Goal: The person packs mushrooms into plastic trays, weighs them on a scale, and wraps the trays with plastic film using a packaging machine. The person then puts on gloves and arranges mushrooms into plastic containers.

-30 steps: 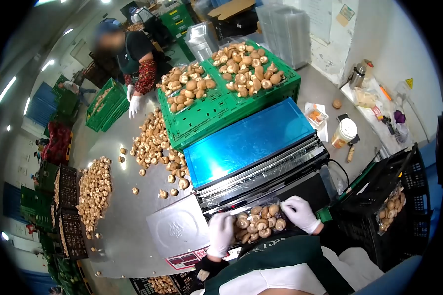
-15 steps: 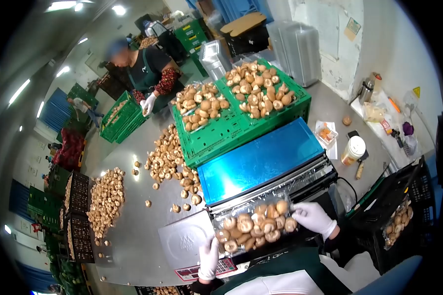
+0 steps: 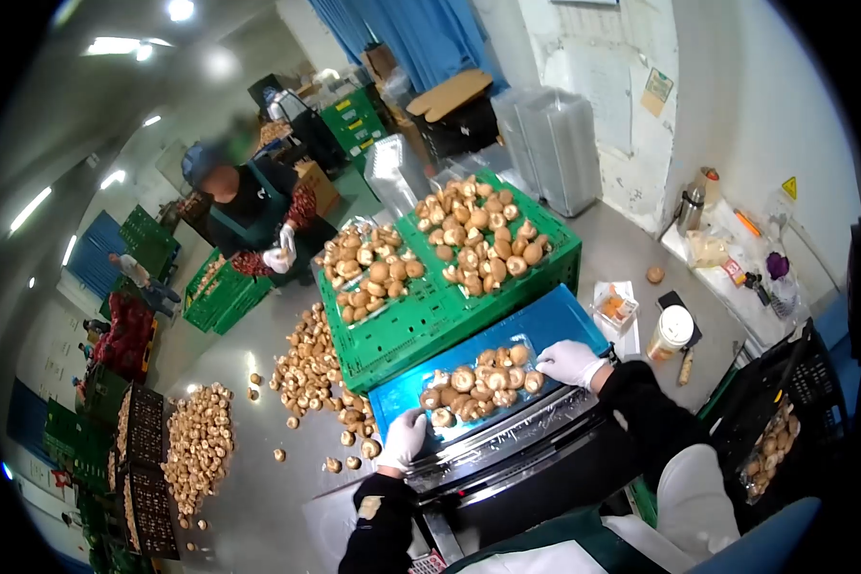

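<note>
A clear plastic tray of brown mushrooms (image 3: 483,385) lies on the blue plate (image 3: 411,387) of a wrapping machine. At the tray's left end my left hand (image 3: 403,440), in a white glove, has its fingers closed on the edge. My right hand (image 3: 571,364), gloved too, grips the opposite end. Clear film (image 3: 536,429) lies across the machine's front bar, just below the tray. How much film covers the mushrooms cannot be made out.
Behind the machine, green crates (image 3: 402,335) carry filled mushroom trays. Loose mushrooms (image 3: 201,450) are heaped on the steel table (image 3: 258,488). A white-lidded cup (image 3: 673,330) stands at right. Across the table, a co-worker (image 3: 258,210) handles something in gloved hands. Clear stacked trays (image 3: 550,153) stand behind.
Both my hands have moved forward with the mushroom tray, from the machine's front, beside the scale, onto the blue plate. The co-worker's hands have come closer together. The camera view has shifted.
</note>
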`<state>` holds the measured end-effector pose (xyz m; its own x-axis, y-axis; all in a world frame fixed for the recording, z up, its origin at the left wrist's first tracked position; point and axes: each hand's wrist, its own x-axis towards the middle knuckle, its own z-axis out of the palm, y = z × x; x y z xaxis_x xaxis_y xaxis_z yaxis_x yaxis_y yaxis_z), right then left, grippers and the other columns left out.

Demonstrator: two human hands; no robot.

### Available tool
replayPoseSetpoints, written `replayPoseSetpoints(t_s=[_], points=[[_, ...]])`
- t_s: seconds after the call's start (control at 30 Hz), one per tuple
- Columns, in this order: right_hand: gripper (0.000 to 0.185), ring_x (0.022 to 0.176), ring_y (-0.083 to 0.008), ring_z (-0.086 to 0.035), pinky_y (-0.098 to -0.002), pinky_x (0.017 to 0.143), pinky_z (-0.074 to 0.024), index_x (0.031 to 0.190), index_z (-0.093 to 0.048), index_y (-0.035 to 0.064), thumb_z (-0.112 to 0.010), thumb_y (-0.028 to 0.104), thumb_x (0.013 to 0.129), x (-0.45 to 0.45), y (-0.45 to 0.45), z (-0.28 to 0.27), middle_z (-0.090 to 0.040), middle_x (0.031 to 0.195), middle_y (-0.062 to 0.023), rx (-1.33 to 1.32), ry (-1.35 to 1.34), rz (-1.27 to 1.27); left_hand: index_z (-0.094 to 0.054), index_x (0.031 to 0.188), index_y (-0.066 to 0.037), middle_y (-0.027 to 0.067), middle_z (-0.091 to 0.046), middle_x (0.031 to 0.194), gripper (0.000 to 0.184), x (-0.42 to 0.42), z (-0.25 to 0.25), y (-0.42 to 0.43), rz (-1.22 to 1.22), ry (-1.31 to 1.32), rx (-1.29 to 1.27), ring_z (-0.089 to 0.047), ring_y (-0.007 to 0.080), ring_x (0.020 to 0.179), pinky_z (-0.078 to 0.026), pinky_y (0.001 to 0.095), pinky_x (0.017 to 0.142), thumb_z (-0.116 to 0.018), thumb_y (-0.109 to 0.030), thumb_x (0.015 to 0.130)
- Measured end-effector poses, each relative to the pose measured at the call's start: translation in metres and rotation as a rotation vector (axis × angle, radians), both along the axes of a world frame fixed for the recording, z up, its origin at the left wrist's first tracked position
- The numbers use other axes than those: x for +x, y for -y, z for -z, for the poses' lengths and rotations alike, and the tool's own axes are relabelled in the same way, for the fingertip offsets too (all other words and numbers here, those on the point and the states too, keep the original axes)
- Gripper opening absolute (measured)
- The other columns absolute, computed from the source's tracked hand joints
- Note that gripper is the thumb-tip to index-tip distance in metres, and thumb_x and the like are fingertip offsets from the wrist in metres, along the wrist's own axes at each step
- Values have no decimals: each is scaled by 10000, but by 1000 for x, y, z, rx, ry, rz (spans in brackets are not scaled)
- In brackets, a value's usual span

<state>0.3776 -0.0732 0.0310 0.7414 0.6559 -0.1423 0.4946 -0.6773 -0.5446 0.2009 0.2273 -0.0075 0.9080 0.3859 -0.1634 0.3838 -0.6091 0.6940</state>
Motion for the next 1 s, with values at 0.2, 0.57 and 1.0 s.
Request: replayPoseSetpoints(t_s=[0.2,0.57,1.0], points=[[281,677,-172,-554,-298,617,-401,1035,-535,225,-533,184,757,-6,43,-17,-514,757,-5,-132,683,-780,-572,1050,-151,65,-543,784,315,-51,-73,23,758,54,750,-561,226,721,-448,349,606,-564,-143,735],[108,721,-196,-567,-329,627,-421,861,-580,169,-509,200,787,-30,52,-5,-526,781,3,-89,451,-728,-511,871,-110,110,-532,619,66,-70,-41,52,724,-5,505,-552,286,550,-446,380,507,-478,-137,822],[193,941,-285,-538,-343,865,-401,956,-493,-7,-506,148,842,5,-18,-69,-546,1023,-155,636,74,-245,-354,1177,39,229,-540,1053,336,37,-94,14,315,567,-27,-530,340,987,-408,368,864,-425,-108,883]])
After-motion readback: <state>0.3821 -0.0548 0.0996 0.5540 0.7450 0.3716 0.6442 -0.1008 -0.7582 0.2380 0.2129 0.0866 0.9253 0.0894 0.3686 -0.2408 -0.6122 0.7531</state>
